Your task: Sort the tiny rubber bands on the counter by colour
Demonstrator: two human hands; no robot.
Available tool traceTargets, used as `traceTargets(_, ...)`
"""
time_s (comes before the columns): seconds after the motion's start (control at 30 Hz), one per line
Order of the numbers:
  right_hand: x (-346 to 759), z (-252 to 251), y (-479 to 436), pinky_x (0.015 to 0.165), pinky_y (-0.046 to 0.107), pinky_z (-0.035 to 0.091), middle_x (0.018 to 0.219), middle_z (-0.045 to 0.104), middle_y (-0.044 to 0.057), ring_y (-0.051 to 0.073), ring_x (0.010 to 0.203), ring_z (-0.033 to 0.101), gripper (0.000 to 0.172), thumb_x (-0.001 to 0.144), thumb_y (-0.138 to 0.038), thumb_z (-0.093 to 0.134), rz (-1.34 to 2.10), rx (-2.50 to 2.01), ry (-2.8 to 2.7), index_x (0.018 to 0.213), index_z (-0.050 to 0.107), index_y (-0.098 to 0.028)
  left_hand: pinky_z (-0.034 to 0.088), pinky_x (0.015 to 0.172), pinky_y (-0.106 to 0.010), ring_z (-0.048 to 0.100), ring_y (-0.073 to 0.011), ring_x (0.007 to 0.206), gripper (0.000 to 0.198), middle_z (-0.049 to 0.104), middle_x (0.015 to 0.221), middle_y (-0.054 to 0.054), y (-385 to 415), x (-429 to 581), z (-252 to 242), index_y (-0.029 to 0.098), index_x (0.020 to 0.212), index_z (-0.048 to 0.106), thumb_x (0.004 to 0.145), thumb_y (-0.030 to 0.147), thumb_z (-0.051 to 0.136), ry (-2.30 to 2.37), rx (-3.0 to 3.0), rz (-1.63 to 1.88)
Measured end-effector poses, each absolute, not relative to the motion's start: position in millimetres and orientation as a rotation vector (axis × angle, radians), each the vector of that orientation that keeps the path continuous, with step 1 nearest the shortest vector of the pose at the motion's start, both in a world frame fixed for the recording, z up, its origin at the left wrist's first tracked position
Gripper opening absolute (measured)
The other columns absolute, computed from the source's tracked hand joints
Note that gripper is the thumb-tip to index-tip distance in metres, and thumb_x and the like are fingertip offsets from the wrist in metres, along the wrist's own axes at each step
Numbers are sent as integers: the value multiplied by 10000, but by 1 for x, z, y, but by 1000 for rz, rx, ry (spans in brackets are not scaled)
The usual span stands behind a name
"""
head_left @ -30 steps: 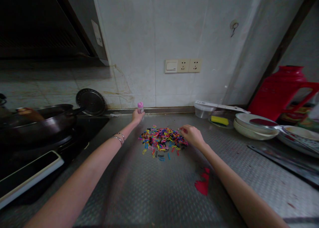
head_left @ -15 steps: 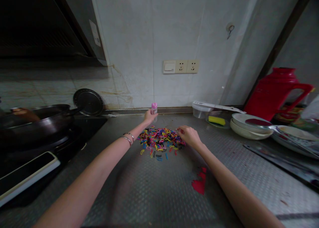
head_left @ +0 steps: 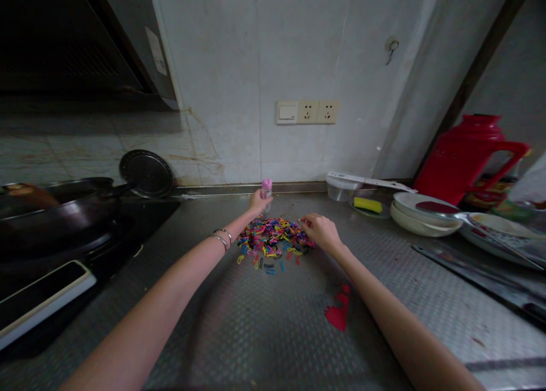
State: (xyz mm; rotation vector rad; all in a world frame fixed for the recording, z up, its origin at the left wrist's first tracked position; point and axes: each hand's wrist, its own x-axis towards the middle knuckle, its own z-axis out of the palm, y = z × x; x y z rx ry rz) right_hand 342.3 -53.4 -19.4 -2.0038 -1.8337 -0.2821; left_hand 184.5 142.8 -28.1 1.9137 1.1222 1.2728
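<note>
A heap of small rubber bands in many colours lies on the metal counter, with several strays along its near edge. Behind the heap, my left hand is closed around a small clear bottle with a pink cap, held upright. At the heap's right edge is my right hand, its thumb and fingertips pinched together. Whatever is between those fingertips is too small to make out. Two bracelets circle my left wrist.
A pan and a phone-like device are at left. To the right stand a plastic tub, a yellow sponge, bowls, a knife and a red thermos. Red heart-shaped patches mark the counter.
The bottle in my left hand has shifted slightly right relative to the heap. My right hand stays pinched at the heap's right edge. The whole view has moved slightly.
</note>
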Motion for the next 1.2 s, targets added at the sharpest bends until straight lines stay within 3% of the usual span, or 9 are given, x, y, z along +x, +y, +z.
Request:
traceTargets(0.43,342,-21,-53,635,222,386,940,654,25,163,824,583,272,799,-279,401,-262,-2011,-1836,939,631,-243,412,655,-256,546,-140,692,351,619,826,-70,149,184,-37,106,923,550,596,191,646,1170,1935,1239)
traceTargets(0.67,344,-22,-53,633,223,378,963,650,30,164,830,579,269,800,-283,404,-269,-1998,-1831,943,629,-241,407,737,-283,560,-168,803,602,599,962,-124,146,184,-38,94,1114,445,555,146,663,1159,1851,1209)
traceTargets(0.9,348,-25,-51,598,221,361,950,651,25,162,806,579,258,791,-279,411,-299,-2005,-1826,924,629,-241,412,759,-308,542,-208,917,767,522,1101,-150,134,177,-30,136,1222,340,564,282,706,1157,1674,1212)
traceTargets(1.03,349,-25,-51,585,219,352,926,651,29,157,785,578,259,798,-283,402,-323,-2012,-1816,908,631,-238,393,816,-299,510,-210,1001,729,497,1139,-159,121,164,-14,127,1212,353,585,283,691,1107,1543,1371)
traceTargets(1.2,348,-21,-52,579,218,349,907,646,29,152,767,572,264,804,-301,398,-346,-2004,-1774,913,630,-240,397,824,-295,539,-179,951,548,562,1068,-128,98,135,1,138,1111,454,598,197,638,1012,1412,1451)
